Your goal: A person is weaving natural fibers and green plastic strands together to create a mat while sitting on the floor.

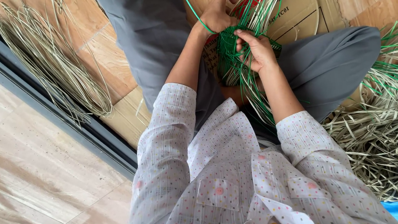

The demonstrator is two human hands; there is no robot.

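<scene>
Dotted shirt [234, 190] fills the bottom of the view, sleeves pushed up, and past it the green woven piece [232, 58] sits in the lap over grey trousers [153, 29]. Looks like mid-weave: the left hand [217, 14] is closed around a green strand [189, 4], pulling it taut, while right hand [258, 49] fingers pinch strips against the weave. Next tuck needs steady tension. Loose pale strips [387, 129] lie right, a coiled bundle [56, 67] left.

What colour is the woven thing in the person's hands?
Green: the woven strip piece, with pale cream strands sticking out, seen clearly in the head view.
</scene>
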